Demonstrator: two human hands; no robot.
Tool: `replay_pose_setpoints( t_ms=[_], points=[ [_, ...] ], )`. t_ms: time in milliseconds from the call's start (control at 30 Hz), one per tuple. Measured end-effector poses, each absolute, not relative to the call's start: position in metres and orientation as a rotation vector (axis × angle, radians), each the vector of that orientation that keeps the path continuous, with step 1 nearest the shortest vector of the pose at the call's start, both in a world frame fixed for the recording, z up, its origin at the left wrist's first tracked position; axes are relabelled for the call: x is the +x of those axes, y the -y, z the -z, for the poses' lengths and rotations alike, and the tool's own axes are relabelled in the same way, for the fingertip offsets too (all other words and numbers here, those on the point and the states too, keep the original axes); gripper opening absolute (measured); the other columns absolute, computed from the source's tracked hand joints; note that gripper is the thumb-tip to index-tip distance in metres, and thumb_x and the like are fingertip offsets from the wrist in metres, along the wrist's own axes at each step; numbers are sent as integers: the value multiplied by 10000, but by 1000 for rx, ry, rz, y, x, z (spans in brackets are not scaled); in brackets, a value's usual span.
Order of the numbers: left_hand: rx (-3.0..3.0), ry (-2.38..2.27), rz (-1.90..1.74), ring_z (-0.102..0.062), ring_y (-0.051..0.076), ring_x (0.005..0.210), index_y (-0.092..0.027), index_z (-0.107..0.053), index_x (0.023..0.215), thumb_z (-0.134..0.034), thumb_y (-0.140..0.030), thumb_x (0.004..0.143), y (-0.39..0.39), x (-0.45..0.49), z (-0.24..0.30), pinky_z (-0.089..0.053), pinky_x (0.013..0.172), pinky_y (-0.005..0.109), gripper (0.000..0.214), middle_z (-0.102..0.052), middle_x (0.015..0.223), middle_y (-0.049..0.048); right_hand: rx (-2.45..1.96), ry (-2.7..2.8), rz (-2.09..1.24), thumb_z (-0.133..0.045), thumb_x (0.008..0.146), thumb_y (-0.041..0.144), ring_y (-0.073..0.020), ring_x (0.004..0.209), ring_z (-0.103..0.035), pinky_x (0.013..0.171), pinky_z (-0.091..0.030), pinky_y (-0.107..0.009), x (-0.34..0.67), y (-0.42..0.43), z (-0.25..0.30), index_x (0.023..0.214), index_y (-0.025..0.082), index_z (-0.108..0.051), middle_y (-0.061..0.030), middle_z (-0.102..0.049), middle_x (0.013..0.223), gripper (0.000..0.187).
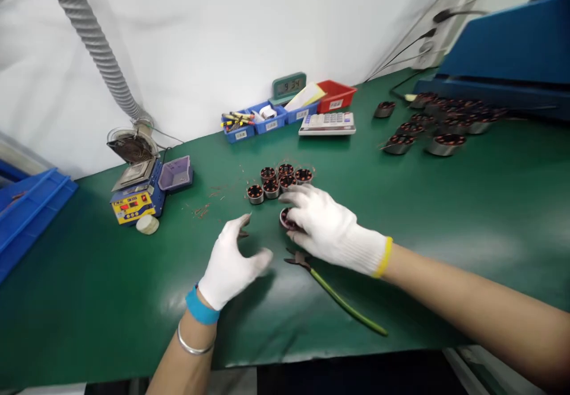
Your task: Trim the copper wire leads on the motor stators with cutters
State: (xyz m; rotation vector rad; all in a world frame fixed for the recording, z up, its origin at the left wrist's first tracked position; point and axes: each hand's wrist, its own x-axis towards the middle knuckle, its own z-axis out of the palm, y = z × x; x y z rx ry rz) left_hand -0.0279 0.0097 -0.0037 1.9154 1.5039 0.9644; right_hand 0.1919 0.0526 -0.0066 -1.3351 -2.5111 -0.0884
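My right hand (327, 223), in a white knit glove with a yellow cuff, has its fingers curled round a wound motor stator (286, 219) standing on the green table. The fingers hide much of that stator. Just behind it sits a cluster of several similar stators (271, 189) with copper windings. My left hand (229, 264), also gloved and with a blue wrist strap, hovers to the left, thumb and fingers apart and holding nothing. Below my right hand lies a pair of cutters (342, 303) with green handles, the jaws pointing left.
Copper scraps (202, 211) litter the green table (133, 300). A yellow-fronted solder pot (133, 206) and a purple tray (176, 173) stand left. Farther back are a calculator (327, 123), small blue bins (271, 123) and a red bin (336, 94). More stators (446, 144) crowd the right.
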Motion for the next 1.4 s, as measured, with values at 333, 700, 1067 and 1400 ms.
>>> replay_pose_setpoints(
  t_ms=[333,700,1067,1400],
  points=[
    [2400,-1222,-164,-631,348,1123,-207,-482,1376,-853,-308,604,13,-18,-3,-551,919,477,863,-616,1300,132,-1297,2363,-285,-751,668,380,-402,1233,-559,1031,-475,-570,208,29,47,1322,170,-606,-165,-633,1319,702],
    [2571,-1327,-383,-687,212,838,-219,-688,873,-555,-209,916,21,-9,2,-511,757,359,140,-741,945,38,-1504,2284,-138,-697,752,496,-483,1247,-507,1078,-379,-635,233,37,44,1207,177,-650,-225,-624,1275,558],
    [1083,-1363,-627,-655,146,532,-166,-543,808,-483,-250,915,-10,-11,9,-551,513,268,149,-704,791,65,-1360,2271,-471,-799,651,540,-423,1252,-568,1102,-400,-596,180,21,56,947,220,-755,-122,-716,1151,437],
    [1486,-1299,-567,-657,286,1141,-180,-327,1518,-672,-237,783,-7,-34,3,-595,866,383,813,-503,1469,202,-1475,2233,-638,-831,605,480,-490,1409,-398,993,-506,-628,194,31,52,1130,268,-720,-93,-670,1322,576]
  ],
)
